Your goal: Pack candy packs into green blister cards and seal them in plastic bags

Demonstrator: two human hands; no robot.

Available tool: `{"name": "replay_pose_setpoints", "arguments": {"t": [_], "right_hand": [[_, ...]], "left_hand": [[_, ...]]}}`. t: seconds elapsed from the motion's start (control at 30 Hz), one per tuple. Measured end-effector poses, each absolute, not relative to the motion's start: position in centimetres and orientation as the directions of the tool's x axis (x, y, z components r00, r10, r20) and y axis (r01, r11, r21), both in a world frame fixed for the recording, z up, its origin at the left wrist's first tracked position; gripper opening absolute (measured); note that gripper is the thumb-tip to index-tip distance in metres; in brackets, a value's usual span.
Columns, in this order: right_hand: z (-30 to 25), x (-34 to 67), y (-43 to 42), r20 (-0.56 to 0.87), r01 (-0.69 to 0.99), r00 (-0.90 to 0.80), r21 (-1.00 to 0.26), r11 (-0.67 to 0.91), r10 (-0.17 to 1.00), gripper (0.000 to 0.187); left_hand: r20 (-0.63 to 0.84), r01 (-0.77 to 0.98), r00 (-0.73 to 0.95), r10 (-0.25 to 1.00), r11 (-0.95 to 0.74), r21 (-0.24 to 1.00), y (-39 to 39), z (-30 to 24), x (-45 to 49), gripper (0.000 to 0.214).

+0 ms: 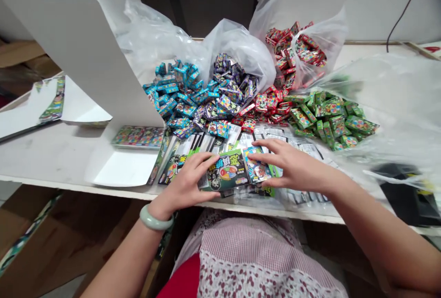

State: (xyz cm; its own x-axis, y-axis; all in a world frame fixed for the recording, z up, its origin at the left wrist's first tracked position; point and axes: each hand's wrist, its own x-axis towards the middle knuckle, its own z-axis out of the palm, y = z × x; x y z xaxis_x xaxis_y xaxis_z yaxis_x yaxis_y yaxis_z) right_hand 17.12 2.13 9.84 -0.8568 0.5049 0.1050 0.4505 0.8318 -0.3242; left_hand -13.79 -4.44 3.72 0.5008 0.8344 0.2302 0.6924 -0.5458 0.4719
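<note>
In the head view, the dark pack (227,173) bears large yellow-green lettering, too blurred to read; it is above the table's (31,155) near edge, the left hand's (188,182) thumb and fingers clamped on its left end; the right hand (292,164) grips the blue packet (255,168) at its right; flat packs (174,165) lie beneath; blue (181,75), purple (229,103), red (263,103) and green packets (336,107) heap beyond; a white box (128,169) stands left.

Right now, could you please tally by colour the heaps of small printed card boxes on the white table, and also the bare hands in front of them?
Heap of small blue boxes: 1
Heap of small purple boxes: 1
Heap of small red boxes: 1
Heap of small green boxes: 1
Bare hands, left and right: 2
Total: 6
</note>
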Motion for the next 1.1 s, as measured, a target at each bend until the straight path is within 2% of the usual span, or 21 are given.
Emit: {"name": "replay_pose_setpoints", "arguments": {"t": [0.13, 0.23, 0.33, 0.43, 0.57, 0.7, 0.87, 0.93, 1.03, 1.1], "right_hand": [[10.3, 16.0, 2.5, 0.039, 0.489, -0.865, -0.156, 0.858, 0.5, 0.057], [10.4, 15.5, 2.3, 0.029, 0.496, -0.864, -0.127, 0.859, 0.503, 0.061], [10.6, 15.4, 2.0, 0.042, 0.478, -0.869, -0.182, 0.859, 0.493, 0.057], [10.8, 15.5, 2.1, 0.047, 0.461, -0.869, -0.284, 0.841, 0.493, 0.053], [10.9, 15.5, 2.7, 0.038, 0.401, -0.889, -0.418, 0.815, 0.456, 0.055], [11.1, 15.2, 2.5, 0.023, 0.407, -0.888, -0.425, 0.809, 0.459, 0.054], [11.3, 14.9, 1.7, 0.023, 0.461, -0.855, -0.423, 0.78, 0.518, 0.051], [11.2, 14.9, 1.7, 0.025, 0.439, -0.868, -0.429, 0.79, 0.496, 0.051], [10.6, 14.8, 2.2, 0.023, 0.367, -0.902, -0.483, 0.795, 0.43, 0.056], [10.0, 14.7, 2.5, 0.054, 0.348, -0.893, -0.545, 0.763, 0.446, 0.065]], "left_hand": [[0.229, 0.661, 0.513, 0.827, -0.551, 0.509, -4.4, 3.5, -13.2, 0.087], [0.261, 0.65, 0.482, 0.836, -0.541, 0.534, -4.5, 3.3, -13.0, 0.088], [0.255, 0.651, 0.467, 0.847, -0.525, 0.549, -4.8, 3.2, -12.9, 0.087], [0.237, 0.635, 0.472, 0.849, -0.514, 0.578, -5.1, 3.3, -12.9, 0.088], [0.234, 0.617, 0.458, 0.858, -0.496, 0.611, -5.4, 3.3, -13.4, 0.087], [0.228, 0.623, 0.464, 0.856, -0.498, 0.603, -5.7, 3.4, -13.9, 0.088], [0.231, 0.653, 0.44, 0.868, -0.485, 0.581, -6.1, 3.3, -14.0, 0.091], [0.221, 0.664, 0.45, 0.865, -0.49, 0.565, -6.1, 3.3, -14.0, 0.09], [0.216, 0.648, 0.483, 0.849, -0.512, 0.564, -5.9, 3.5, -13.7, 0.089], [0.239, 0.638, 0.466, 0.852, -0.511, 0.576, -5.8, 3.6, -13.5, 0.088]]}}
